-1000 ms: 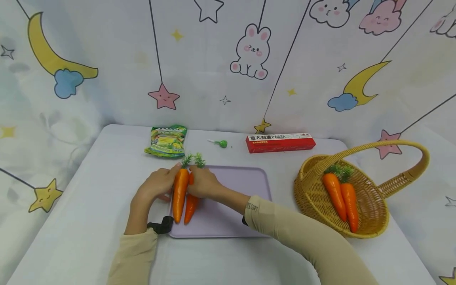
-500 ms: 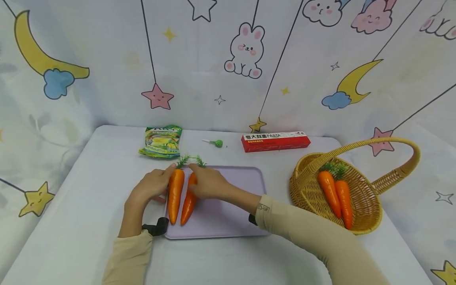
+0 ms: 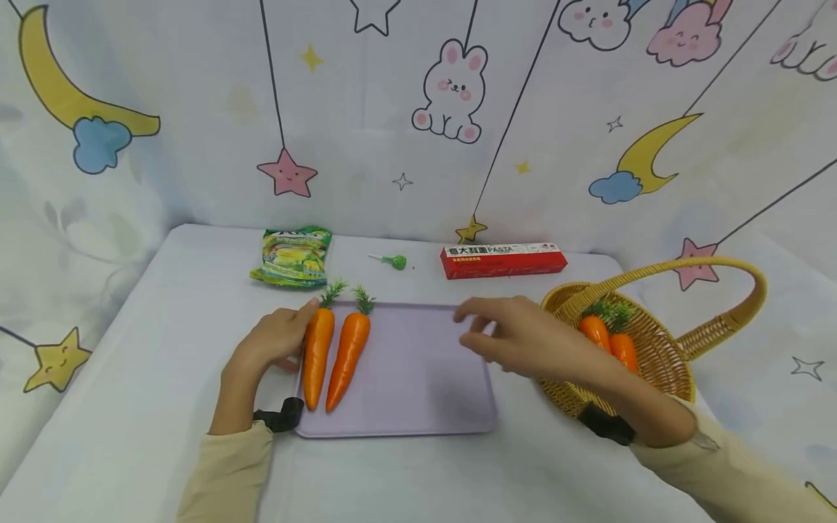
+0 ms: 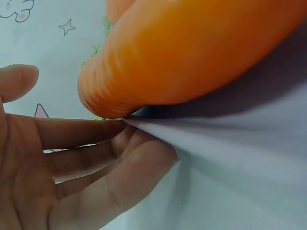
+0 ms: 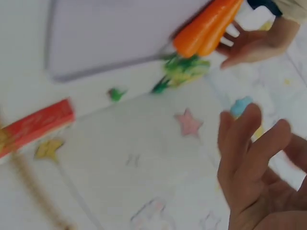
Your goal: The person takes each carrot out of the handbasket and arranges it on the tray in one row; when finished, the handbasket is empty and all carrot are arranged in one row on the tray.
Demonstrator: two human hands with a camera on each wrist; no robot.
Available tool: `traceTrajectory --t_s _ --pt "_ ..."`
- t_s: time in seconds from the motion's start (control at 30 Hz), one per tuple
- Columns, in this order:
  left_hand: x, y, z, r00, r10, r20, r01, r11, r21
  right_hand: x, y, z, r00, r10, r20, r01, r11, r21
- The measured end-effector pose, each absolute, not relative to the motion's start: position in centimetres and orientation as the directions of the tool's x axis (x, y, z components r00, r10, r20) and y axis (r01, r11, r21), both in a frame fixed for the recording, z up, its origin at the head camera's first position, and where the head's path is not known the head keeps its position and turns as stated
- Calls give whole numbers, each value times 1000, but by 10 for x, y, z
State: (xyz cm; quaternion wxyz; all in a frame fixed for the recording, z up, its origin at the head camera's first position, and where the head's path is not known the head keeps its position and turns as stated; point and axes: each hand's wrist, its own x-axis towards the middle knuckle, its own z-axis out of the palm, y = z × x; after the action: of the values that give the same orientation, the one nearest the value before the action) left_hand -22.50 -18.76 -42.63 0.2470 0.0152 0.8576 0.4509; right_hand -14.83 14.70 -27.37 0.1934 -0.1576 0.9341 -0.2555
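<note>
While our left hand [image 3: 277, 338] touches the left edge of the lilac tray [image 3: 418, 349] with fairly straight fingers, one carrot [image 3: 318, 359] lies along that edge and a second carrot [image 3: 349, 359] just beside it; our right hand [image 3: 526, 338], fingers loosely bent and apart, hangs over the tray's right edge.

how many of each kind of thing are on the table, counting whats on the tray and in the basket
Tray: 1
Basket: 1
Carrots: 4 (2 on the tray, 2 in the basket)
Snack packet: 1
Red pasta box: 1
Small green item on a white stick: 1
Total: 9
</note>
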Motion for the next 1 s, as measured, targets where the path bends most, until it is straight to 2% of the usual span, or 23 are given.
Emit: traceTrajectory --t_s 0.13,0.33,0.6,0.83,1.0 --pt "-226 -186 -427 -876 258 -408 -190 593 782 -130 197 -260 -854 -379 -357 -158 842 -516" --pt "-227 -191 -427 -868 265 -420 -191 602 775 -124 260 -267 -803 -342 -489 -78 873 -482" --pt "-228 -191 -426 -855 271 -442 -207 604 770 -165 335 -291 -831 -144 -538 123 895 -429" --pt "-227 -192 -427 -854 277 -440 -215 581 785 -195 365 -318 -843 -72 -532 131 934 -333" --pt "-227 -192 -427 -852 281 -442 -216 580 785 -206 372 -331 -831 -5 -556 186 940 -287"
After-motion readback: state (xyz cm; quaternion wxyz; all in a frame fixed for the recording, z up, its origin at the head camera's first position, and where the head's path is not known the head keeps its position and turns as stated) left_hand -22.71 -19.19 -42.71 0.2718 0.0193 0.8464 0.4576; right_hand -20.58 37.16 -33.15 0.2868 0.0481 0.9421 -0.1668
